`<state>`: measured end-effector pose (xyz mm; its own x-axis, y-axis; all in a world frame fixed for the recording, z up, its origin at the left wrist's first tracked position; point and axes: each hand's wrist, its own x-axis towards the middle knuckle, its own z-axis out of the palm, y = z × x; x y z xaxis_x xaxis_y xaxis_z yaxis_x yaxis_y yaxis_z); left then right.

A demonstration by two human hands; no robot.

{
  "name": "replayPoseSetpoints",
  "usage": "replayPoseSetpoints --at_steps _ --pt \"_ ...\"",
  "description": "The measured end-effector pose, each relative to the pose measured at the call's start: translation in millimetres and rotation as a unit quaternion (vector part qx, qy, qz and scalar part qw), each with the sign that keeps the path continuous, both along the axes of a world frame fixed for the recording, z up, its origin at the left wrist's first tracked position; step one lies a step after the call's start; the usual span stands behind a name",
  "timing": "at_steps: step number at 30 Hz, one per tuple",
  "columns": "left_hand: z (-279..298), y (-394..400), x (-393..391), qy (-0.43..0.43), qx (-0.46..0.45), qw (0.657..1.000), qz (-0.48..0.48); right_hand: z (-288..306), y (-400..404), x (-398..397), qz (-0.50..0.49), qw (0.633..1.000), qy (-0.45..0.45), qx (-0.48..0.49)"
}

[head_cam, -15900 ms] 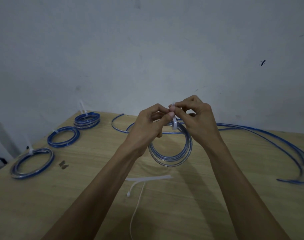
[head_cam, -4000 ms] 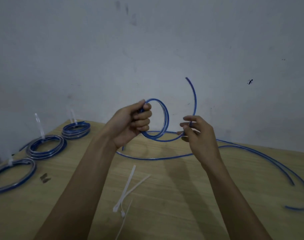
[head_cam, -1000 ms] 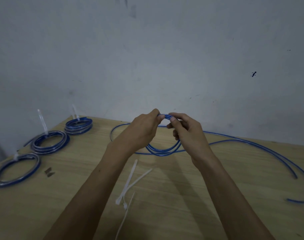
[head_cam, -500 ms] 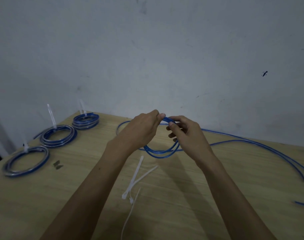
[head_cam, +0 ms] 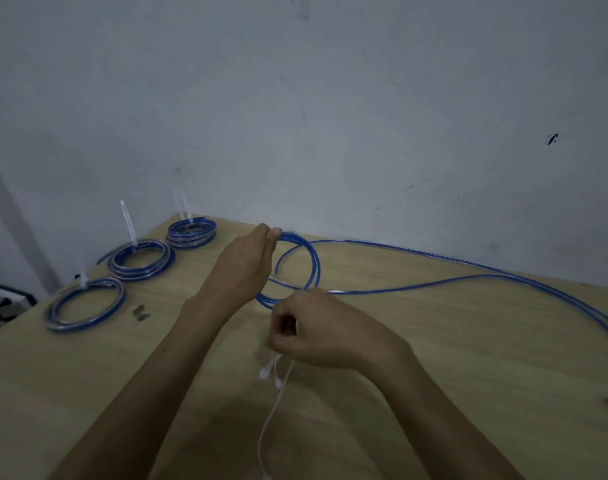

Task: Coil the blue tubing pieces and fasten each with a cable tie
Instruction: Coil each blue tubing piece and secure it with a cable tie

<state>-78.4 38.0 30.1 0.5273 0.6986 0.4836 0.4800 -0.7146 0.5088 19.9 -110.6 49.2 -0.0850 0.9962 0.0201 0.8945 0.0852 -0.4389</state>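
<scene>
Three tied coils (head_cam: 141, 259) near table edge (head_cam: 25, 315)

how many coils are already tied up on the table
3, in a row along the table's left edge: near coil, middle coil, far coil by the wall.

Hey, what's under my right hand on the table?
White cable ties poke out below the right hand, lying on the table. The hand covers their upper ends, so how the fingers hold them is hidden.
</scene>
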Motion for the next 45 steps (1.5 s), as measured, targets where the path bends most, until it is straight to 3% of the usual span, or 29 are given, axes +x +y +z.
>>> replayPoseSetpoints --at_steps 6,13,26,31,35,41,45 --pt "-26 -1 -23 -0.019 -0.002 0.999 0.039 -32 6 -28 0.026 0.988 -0.152 0.027" --pt "-33 2 -30 -0.040 -0.053 0.997 0.032 -42 9 -35 0.035 0.981 -0.184 0.044" --pt "-45 13 -29 -0.161 -0.194 0.967 0.034 -40 10 -33 0.017 0.968 -0.248 0.013" --pt "-49 10 -26 -0.198 -0.196 0.960 0.040 -42 14 -35 0.043 0.961 -0.269 0.044" --pt "-56 14 -26 -0.202 -0.181 0.960 0.074 -23 13 -29 0.041 0.969 -0.197 0.140" --pt "-60 19 -31 -0.219 -0.196 0.948 0.123 19 -1 2 -0.055 0.972 -0.036 0.225" --pt "-64 22 -29 -0.250 -0.304 0.910 0.134 25 -5 10 -0.045 0.954 0.077 0.286"
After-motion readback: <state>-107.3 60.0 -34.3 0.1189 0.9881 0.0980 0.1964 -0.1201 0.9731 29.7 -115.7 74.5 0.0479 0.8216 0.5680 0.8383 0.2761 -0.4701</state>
